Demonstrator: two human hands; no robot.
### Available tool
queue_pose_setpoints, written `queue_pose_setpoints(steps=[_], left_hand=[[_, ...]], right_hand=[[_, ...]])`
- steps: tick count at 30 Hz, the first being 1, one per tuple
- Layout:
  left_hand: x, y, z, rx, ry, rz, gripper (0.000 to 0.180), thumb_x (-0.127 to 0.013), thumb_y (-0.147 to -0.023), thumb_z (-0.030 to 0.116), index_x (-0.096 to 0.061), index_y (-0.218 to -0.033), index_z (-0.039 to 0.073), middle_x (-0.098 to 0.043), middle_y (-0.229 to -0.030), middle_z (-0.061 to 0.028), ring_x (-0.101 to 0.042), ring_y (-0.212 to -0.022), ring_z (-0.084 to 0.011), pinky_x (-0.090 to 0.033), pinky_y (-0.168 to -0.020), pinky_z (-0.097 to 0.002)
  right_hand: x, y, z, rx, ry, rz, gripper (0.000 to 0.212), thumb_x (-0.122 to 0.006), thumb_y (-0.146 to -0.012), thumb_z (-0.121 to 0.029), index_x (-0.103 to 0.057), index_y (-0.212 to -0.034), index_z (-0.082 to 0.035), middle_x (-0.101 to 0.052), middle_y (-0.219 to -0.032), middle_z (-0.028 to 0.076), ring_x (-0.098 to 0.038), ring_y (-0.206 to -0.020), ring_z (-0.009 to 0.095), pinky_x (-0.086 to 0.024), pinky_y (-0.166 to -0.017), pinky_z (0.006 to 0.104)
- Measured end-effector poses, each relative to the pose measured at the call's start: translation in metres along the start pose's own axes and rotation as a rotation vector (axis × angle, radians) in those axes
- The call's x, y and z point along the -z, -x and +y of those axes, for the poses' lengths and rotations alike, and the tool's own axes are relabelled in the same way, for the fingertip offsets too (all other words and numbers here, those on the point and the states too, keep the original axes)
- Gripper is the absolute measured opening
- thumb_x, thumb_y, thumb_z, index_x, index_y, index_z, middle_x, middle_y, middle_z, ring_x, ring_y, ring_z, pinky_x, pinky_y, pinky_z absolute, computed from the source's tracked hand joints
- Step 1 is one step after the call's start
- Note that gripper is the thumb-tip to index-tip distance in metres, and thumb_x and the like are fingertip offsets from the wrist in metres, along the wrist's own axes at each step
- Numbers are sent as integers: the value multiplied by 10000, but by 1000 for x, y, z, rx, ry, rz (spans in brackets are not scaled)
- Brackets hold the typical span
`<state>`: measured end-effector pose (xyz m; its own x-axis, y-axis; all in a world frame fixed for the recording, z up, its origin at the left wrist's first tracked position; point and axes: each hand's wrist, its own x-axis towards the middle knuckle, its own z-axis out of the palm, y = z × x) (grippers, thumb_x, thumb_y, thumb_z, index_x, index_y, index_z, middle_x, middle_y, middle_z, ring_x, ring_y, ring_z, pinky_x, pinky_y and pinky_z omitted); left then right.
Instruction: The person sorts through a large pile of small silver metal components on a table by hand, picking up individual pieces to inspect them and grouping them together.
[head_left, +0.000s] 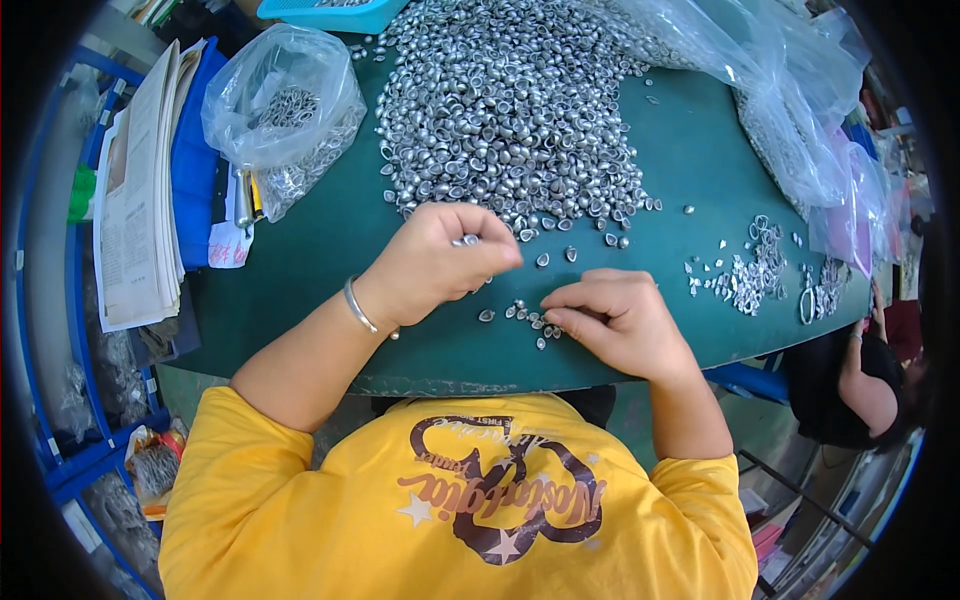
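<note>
My left hand [440,258], a bangle on its wrist, curls closed around a few small silver teardrop-shaped metal pieces [466,240] that peep out between the fingers. My right hand [625,318] has thumb and forefinger pinched low over the green table, at the edge of a small cluster of similar pieces [522,312]. Whatever lies between those fingertips is too small to make out. Just beyond both hands spreads a big heap of the same silver teardrop pieces [510,110], some showing hollow sides and others domed sides.
Clear plastic bags of metal parts stand at left [285,110] and far right [780,130]. Small shiny parts [760,270] lie at the table's right. A blue tray [335,12] sits at the back. Papers [140,190] lean at the left edge; another person's arm [868,385] shows at right.
</note>
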<state>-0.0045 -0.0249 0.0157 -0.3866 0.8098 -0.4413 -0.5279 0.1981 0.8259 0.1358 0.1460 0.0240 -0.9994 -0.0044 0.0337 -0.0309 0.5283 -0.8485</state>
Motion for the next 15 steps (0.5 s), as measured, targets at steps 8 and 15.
queue_pose_setpoints(steps=[8,15], left_hand=[[-10,3,-21,-657,-1239,-14,104,-674,-696,126,-659,-793,90,-516,-654,-55,-551,-637,-217,-452,-548,-312],[-12,0,-22,-632,-1084,-1,94,-678,-698,77,-665,-792,80,-531,-648,-44,-550,-602,-183,-448,-543,-283]], right_hand=[[-17,0,0,45,203,18,61,-643,-729,-81,-626,-776,-45,-573,-673,101,-556,-578,252,-449,-519,341],[19,10,18,-388,-1011,100,59,-596,-773,-35,-598,-813,8,-542,-651,-13,-444,-509,41,-326,-445,177]])
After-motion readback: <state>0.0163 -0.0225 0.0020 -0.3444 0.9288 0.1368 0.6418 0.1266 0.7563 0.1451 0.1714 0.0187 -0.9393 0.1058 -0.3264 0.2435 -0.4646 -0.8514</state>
